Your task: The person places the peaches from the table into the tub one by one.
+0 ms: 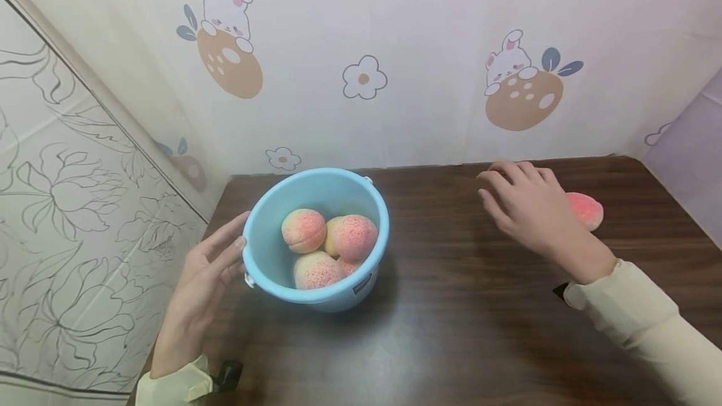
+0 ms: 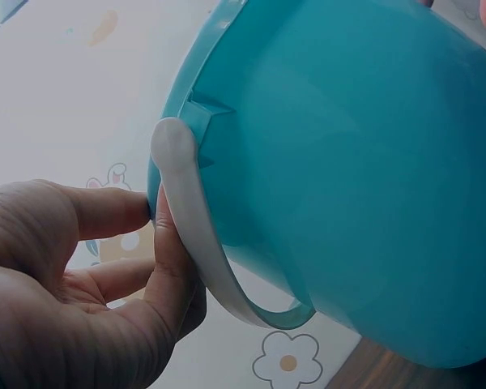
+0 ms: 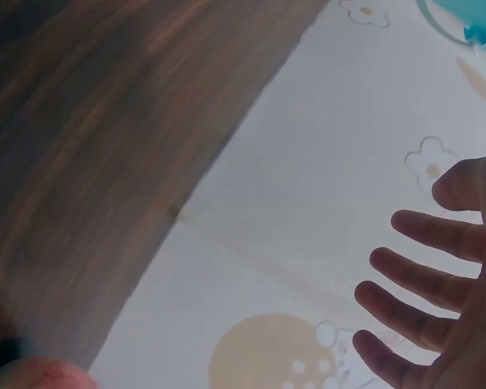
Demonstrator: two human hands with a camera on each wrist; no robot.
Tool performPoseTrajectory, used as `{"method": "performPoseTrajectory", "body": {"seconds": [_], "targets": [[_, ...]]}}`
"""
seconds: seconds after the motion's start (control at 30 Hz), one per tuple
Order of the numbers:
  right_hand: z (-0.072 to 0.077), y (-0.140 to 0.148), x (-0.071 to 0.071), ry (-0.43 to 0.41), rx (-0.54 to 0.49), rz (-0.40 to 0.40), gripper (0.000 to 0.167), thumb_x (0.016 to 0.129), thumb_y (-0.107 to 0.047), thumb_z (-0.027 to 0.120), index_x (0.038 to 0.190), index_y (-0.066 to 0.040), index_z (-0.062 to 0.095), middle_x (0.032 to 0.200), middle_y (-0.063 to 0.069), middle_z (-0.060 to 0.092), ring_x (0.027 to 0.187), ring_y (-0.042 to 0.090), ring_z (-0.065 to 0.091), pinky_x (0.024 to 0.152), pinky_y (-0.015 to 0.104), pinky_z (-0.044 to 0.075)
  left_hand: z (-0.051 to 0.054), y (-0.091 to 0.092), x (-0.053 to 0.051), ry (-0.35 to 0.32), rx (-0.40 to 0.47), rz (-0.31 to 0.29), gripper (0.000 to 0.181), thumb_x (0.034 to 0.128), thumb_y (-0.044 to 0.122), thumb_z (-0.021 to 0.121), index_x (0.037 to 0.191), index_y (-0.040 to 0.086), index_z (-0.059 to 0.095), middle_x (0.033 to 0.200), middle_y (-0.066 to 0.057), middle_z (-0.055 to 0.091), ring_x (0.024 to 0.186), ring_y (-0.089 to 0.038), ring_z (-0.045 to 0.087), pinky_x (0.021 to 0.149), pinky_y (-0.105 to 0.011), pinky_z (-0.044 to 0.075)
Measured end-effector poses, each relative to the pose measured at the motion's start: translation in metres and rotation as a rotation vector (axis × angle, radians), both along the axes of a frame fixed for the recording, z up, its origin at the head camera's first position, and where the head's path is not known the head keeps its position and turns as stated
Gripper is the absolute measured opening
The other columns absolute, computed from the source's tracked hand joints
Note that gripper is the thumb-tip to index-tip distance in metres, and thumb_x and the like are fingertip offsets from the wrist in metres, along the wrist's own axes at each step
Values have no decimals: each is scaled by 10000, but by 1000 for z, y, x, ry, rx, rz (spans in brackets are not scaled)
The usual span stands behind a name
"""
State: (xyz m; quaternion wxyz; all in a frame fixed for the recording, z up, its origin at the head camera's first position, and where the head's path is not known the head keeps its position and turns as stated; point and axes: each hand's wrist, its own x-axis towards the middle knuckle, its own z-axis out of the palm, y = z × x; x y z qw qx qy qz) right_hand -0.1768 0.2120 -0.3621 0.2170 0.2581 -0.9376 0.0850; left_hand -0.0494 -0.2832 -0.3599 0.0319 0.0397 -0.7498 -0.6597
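A light blue plastic bucket (image 1: 323, 175) stands on the left half of the table. Several pink and cream peaches, such as one peach (image 1: 304, 230), lie inside it. At the bucket's left rim, my left hand (image 1: 194, 284) pinches the edge between thumb and fingers; the left wrist view has the white handle (image 2: 196, 219) hanging down beside those fingers. My right hand (image 1: 530, 212) is held above the right side of the table, its fingers spread and holding nothing. Beyond the back of that hand lies another peach (image 1: 586, 210), partly hidden by it.
The dark wooden table (image 1: 440, 306) meets a pale wall covering (image 1: 423, 30) printed with rabbits and flowers at its back edge. On the left rises a white panel (image 1: 62, 218) with flower line drawings.
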Motion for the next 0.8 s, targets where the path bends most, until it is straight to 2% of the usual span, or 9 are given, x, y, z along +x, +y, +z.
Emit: {"method": "performPoseTrajectory", "body": {"seconds": [0.17, 0.5, 0.8], "targets": [[-9, 15, -1, 3, -20, -38, 257, 984, -183, 643, 1219, -86, 681, 1269, 189, 637, 1205, 464, 555, 935, 673, 430, 0, 1, 0, -1, 1, 2, 501, 1060, 238, 621, 1528, 93, 520, 1482, 32, 598, 1223, -75, 660, 903, -235, 603], [-27, 48, -5, -86, -32, -170, 253, 1015, -186, 577, 1215, -49, 652, 1306, 247, 584, 1238, 529, 472, 954, 737, 368, 0, 1, 1, 1, -3, 5, 502, 1059, 240, 624, 1529, 97, 520, 1488, 24, 591, 1218, -82, 658, 897, -241, 602], [-44, 72, -11, -147, -12, -226, 278, 1038, -206, 547, 1230, -34, 650, 1334, 280, 558, 1230, 570, 445, 907, 750, 371, 0, 1, 1, 2, 2, 1, 498, 1060, 238, 622, 1526, 95, 523, 1493, 19, 589, 1210, -82, 666, 897, -240, 604]]}}
